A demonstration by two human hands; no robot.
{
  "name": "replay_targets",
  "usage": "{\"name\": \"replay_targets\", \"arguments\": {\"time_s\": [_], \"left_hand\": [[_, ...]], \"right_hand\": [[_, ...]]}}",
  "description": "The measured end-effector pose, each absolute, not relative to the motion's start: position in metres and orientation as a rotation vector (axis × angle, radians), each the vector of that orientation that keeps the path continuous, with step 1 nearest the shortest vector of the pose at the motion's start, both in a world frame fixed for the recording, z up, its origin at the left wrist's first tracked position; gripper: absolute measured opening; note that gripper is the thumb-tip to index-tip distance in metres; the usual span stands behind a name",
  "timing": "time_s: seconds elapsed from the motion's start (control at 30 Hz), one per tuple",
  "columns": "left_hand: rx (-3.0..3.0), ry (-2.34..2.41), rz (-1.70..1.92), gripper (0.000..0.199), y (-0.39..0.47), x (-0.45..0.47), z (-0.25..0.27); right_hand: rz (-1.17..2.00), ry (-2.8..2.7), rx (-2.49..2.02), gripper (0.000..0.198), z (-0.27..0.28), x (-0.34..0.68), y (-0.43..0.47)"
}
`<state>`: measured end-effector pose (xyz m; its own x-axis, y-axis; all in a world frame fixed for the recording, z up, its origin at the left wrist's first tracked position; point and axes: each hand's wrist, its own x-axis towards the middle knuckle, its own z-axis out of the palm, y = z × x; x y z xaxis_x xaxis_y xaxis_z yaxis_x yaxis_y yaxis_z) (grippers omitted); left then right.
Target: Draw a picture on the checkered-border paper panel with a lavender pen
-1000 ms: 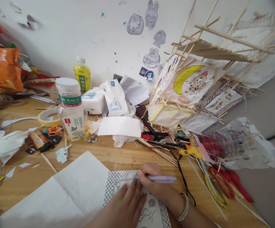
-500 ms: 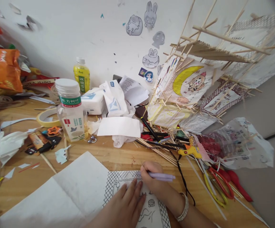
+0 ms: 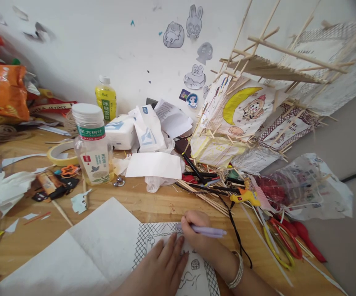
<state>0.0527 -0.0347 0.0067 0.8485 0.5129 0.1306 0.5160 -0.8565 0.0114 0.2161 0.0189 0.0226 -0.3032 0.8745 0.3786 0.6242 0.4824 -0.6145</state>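
A white sheet of paper [image 3: 85, 246] with a fold crease lies on the wooden table, and its right part carries a black line drawing [image 3: 196, 276] with a crosshatched border. My left hand [image 3: 162, 263] lies flat on the drawing, fingers stretched out. My right hand [image 3: 198, 236], with a bracelet at the wrist, is closed around a lilac pen [image 3: 210, 231]. The pen's tip end is at the top border of the drawing; the exact point is hard to make out. Part of the drawing is hidden under both hands.
A plastic bottle [image 3: 91, 144], a tape roll [image 3: 62, 153] and tissue packs [image 3: 148, 127] stand behind the paper. To the right lie a yellow glue gun [image 3: 247, 197] with a black cord and scissors [image 3: 285, 238]. A stick-framed lantern structure [image 3: 242, 107] rises at the back right.
Very little differs. My right hand and the pen have shifted very slightly at the top border; my left hand stays in place.
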Motion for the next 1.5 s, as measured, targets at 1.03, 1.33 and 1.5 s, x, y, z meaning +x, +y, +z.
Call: {"name": "replay_targets", "arguments": {"time_s": [1.03,1.33,1.5], "left_hand": [[-2.928,-0.644,-0.263,0.054,-0.027,0.046,-0.019],[-2.966,-0.725,-0.194,0.057,-0.028,0.047,-0.020],[-2.998,-0.737,-0.187,0.056,-0.028,0.047,-0.019]], "right_hand": [[1.064,-1.819,-1.176,0.034,0.018,0.225,0.032],[0.992,-1.904,-1.171,0.034,0.022,0.223,0.032],[0.970,-1.921,-1.183,0.035,0.022,0.223,0.032]]}}
